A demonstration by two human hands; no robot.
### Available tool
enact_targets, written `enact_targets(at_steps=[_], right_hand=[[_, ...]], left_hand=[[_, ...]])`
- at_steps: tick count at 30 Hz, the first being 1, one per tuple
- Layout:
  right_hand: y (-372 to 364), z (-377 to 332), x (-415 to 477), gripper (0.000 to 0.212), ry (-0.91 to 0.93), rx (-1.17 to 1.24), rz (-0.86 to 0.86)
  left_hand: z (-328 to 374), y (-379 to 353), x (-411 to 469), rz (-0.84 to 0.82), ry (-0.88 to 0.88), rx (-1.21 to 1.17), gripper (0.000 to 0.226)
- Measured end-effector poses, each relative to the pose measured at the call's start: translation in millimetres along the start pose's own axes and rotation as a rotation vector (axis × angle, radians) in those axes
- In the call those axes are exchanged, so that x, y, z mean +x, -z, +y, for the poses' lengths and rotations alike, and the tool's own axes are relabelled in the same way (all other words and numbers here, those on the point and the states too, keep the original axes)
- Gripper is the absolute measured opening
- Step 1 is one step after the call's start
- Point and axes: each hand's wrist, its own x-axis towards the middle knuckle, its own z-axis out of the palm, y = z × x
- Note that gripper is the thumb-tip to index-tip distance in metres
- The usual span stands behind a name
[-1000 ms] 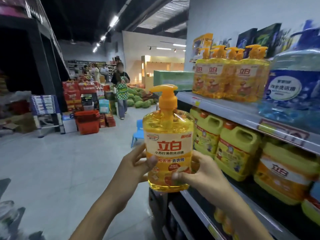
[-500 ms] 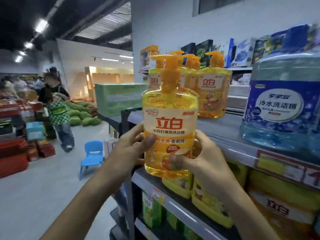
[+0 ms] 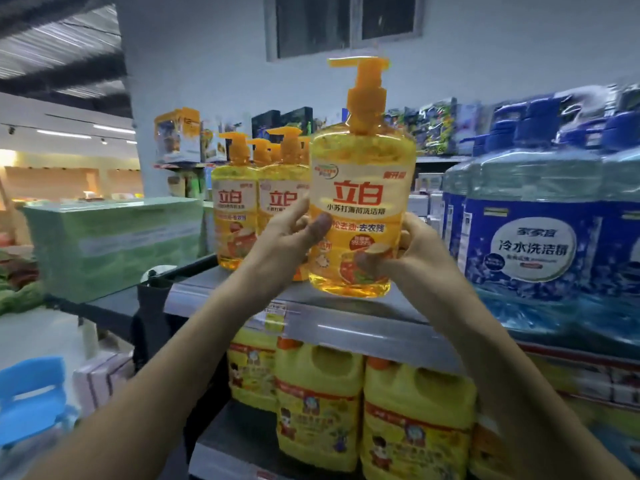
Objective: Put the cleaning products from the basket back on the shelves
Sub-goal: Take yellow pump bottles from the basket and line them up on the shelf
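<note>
Left grip [image 3: 291,233] and right grip [image 3: 412,251] pinch the pump bottle [image 3: 362,188] by its lower sides, its base just above the shelf [image 3: 346,323]. Set it down beneath the grips, beside the matching bottles [image 3: 235,209] beyond the left one (keep the pump upright).

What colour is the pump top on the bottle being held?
Orange pump, on the yellow bottle; head view.

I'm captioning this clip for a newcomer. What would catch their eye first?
A yellow pump bottle, gripped at centre by the left hand and right hand, at the front of the shelf. Matching bottles stand behind it on the left; big blue jugs crowd the shelf on the right.
</note>
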Motion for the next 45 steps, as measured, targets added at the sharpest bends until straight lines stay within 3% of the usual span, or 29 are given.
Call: enact_targets(at_steps=[8, 11, 14, 20, 32, 45], right_hand=[[-17, 23, 23, 0.036, -0.164, -0.121, 0.039], [-18, 25, 34, 0.031, -0.211, -0.204, 0.035], [-23, 27, 38, 0.043, -0.229, -0.333, 0.099], [-28, 37, 37, 0.076, -0.218, -0.508, 0.186], [-27, 42, 35, 0.068, -0.133, -0.554, 0.158], [-29, 46, 38, 0.068, -0.192, -0.665, 0.161]], left_hand=[[-46, 8, 34, -0.169, 0.139, -0.122, 0.033], [-50, 4, 36, -0.068, 0.126, 0.287, 0.042], [-60, -3, 31, 0.05, -0.037, 0.623, 0.053], [-70, -6, 20, 0.214, -0.2, 0.636, 0.031], [-75, -8, 21, 0.232, -0.15, 0.637, 0.033], [-74, -14, 23, 0.174, -0.06, 0.688, 0.027]])
